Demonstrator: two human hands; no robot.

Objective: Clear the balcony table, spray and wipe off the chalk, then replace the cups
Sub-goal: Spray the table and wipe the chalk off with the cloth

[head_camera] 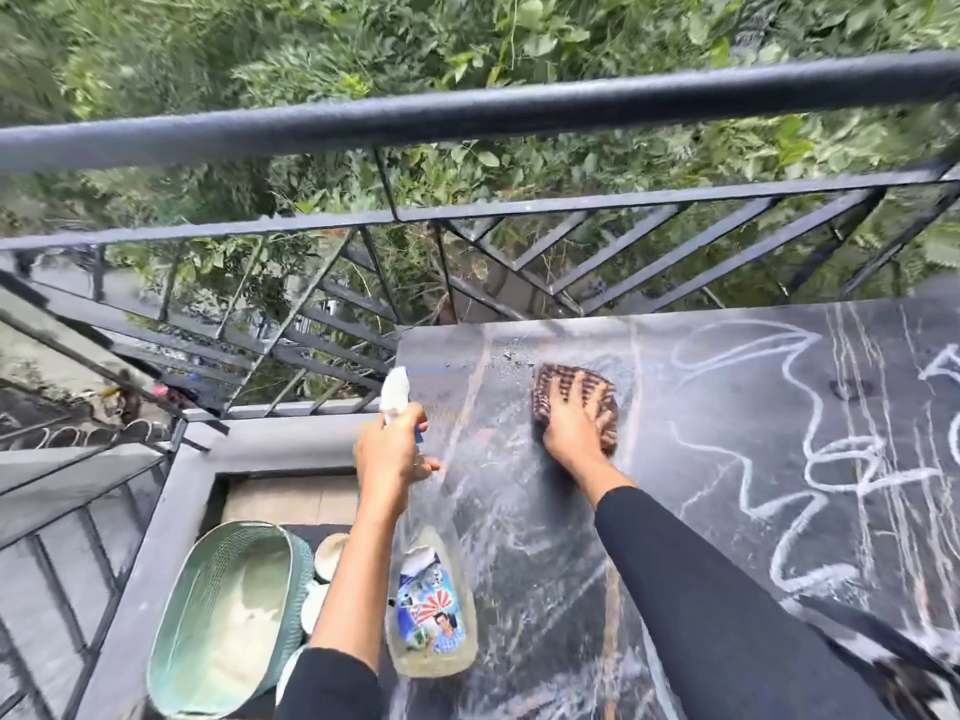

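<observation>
On a balcony, a person's right hand (571, 428) presses flat, fingers spread, on a brown striped cloth (555, 383) near the far left corner of the dark table (545, 553), while the left hand (389, 452) grips the neck of a clear spray bottle (432, 595) hanging at the table's left edge. The surface under both arms looks wet and streaked. Bold white chalk scrawls (779, 407) fill the right side, so the wiping looks less than half done. The corner is the danger: a long stroke away or leftward could carry the cloth off the edge toward the open bars of the railing (467, 116) and the greenery below. A wet-handed slip could drop the bottle onto the white cups (330, 556), which sit on the floor beside a pale green basket (228, 615), partly hidden by the forearm. Open room lies rightward, across bare tabletop.
</observation>
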